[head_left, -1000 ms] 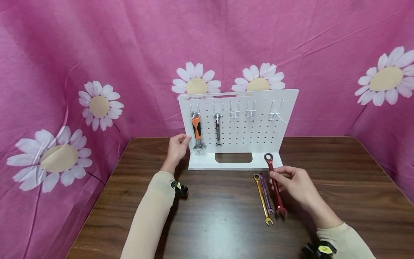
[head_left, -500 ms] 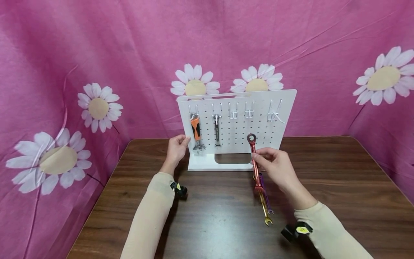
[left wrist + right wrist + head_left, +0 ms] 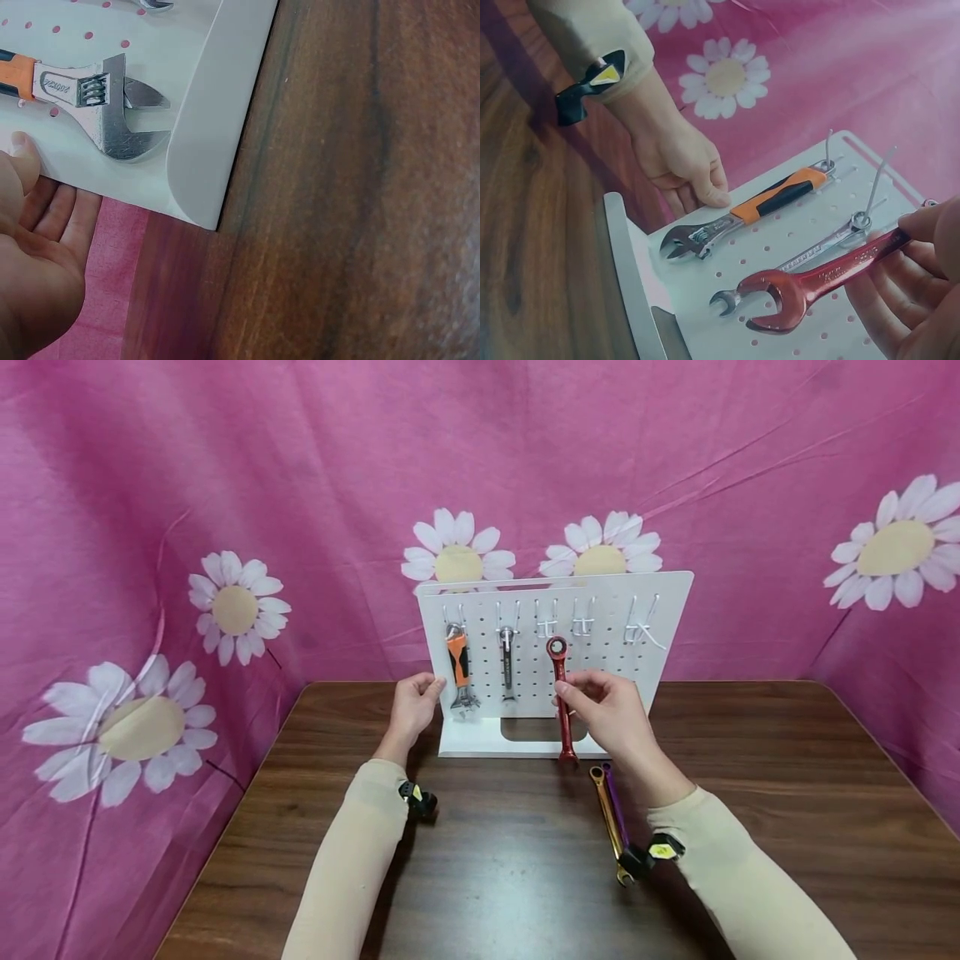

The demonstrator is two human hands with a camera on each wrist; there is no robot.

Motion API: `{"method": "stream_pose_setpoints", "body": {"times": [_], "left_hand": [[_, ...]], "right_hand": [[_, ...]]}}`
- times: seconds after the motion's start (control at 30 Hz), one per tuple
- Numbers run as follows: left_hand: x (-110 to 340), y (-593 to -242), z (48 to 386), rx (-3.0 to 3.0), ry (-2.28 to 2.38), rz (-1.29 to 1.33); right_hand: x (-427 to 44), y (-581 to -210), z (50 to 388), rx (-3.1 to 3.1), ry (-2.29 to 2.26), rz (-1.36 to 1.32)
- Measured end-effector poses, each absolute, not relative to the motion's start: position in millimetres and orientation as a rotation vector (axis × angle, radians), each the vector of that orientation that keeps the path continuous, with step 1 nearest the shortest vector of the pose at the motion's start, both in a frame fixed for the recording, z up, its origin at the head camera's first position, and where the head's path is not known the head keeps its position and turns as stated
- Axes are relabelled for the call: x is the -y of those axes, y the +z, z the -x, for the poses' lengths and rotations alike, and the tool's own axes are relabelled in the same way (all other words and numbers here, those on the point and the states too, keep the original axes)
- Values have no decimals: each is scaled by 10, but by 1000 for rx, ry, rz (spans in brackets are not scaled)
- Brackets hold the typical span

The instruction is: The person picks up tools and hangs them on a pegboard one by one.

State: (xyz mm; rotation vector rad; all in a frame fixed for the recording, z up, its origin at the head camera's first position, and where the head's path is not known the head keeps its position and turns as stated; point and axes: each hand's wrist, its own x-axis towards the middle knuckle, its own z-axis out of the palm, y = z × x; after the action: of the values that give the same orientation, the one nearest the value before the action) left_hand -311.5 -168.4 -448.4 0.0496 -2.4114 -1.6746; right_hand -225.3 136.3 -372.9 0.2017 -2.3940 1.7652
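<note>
A red ratcheting combination wrench [image 3: 564, 718] is pinched in my right hand [image 3: 613, 710], ring end up, in front of the white pegboard [image 3: 609, 656]. In the right wrist view the wrench's open end [image 3: 780, 300] points down the board. My left hand [image 3: 411, 706] pinches the board's left edge, thumb in front and fingers behind, as the left wrist view shows. An orange-handled adjustable wrench [image 3: 458, 662] and a slim silver combination wrench [image 3: 507, 662] hang from hooks on the board's left half. The red wrench is apart from the hook [image 3: 546, 625] above it.
A gold wrench [image 3: 607, 810] and a purple wrench [image 3: 615, 799] lie side by side on the wooden table [image 3: 480, 860], partly under my right wrist. More wire hooks [image 3: 639, 631] stick out at the board's right. A pink flowered cloth [image 3: 480, 452] hangs behind.
My right hand has lifted the red wrench from beside the gold and purple ones, moving it left and up to the front of the pegboard. The left hand stays at the board's edge.
</note>
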Motion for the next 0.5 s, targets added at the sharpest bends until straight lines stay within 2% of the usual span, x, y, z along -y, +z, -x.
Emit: {"method": "stream_pose_setpoints", "body": {"times": [0.5], "left_hand": [[1684, -4478, 3130, 2430, -1669, -66]], "right_hand": [[-1228, -3839, 2491, 2358, 1811, -114]]}}
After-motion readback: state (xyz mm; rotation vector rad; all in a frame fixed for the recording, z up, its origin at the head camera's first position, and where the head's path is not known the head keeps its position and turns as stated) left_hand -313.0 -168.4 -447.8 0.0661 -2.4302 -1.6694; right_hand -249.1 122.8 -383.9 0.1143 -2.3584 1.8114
